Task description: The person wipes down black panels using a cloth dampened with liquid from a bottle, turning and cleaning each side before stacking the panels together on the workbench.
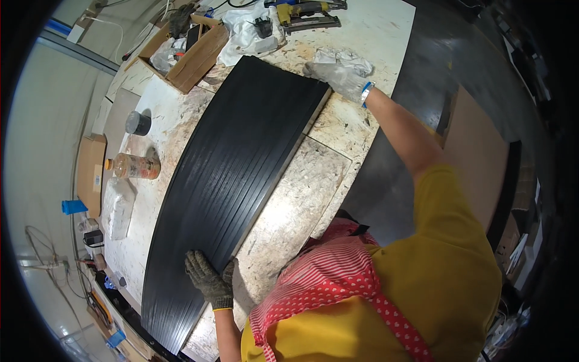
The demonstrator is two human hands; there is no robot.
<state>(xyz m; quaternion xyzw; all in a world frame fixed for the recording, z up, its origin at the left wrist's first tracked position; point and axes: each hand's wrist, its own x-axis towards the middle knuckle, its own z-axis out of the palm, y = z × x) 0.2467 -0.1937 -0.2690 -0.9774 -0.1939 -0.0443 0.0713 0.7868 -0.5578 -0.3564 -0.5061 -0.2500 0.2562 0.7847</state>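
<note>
A long black panel (229,175) with fine grooves along its length lies diagonally across the white, stained worktable (301,193). My left hand (208,280), in a dark grey knit glove, rests on the panel's near part, with its fingers stretched out and its thumb apart. At the far right corner of the panel is my right hand (341,79), in a pale, whitish glove. Its fingertips reach that corner, but their shape is too blurred to read. A crumpled white plastic or cloth (350,59) lies right behind this hand; whether the hand grips any of it is unclear.
Beyond the panel lie a yellow-and-black nail gun (310,17), a white rag (250,36) and a wooden box (192,69) of odds and ends. To the left stand a dark-filled jar (139,123), a plastic bottle (136,165) and a white wrapped block (119,208).
</note>
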